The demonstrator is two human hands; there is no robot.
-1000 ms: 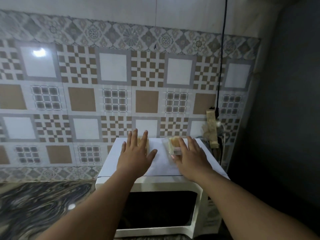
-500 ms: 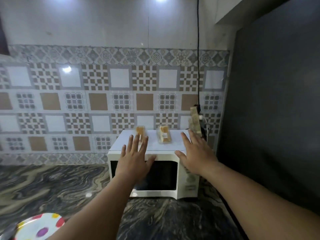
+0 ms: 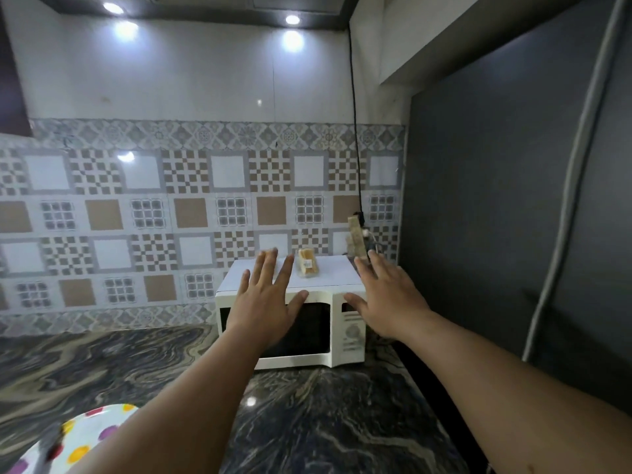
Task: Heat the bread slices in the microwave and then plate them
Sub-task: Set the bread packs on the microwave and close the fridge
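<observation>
The left hand (image 3: pixel 265 302) hangs flat and spread in front of the microwave (image 3: pixel 337 304), fingers straight, holding nothing. A second ago it lay on the oven's white top; now it has drawn back with the camera, and its fingertips only overlap the top edge in this view. Whether it touches anything I cannot tell.

Just right of it, a wrapped bread slice (image 3: pixel 307 267) stands on the microwave's top, untouched. Half a second ago a second slice showed to its left; the left hand now covers that spot, so it is hidden.

The right hand (image 3: pixel 386 302), which was resting on that slice a second ago, has let go and pulled back too. It is likewise spread and empty, out before the control panel.

At lower left the spotted plate (image 3: pixel 78 436) has come into view on the dark marbled counter (image 3: pixel 325 415).

My reading: the bread is parked on top, the door is shut, and heating has not begun; opening the door looks like the next step.
</observation>
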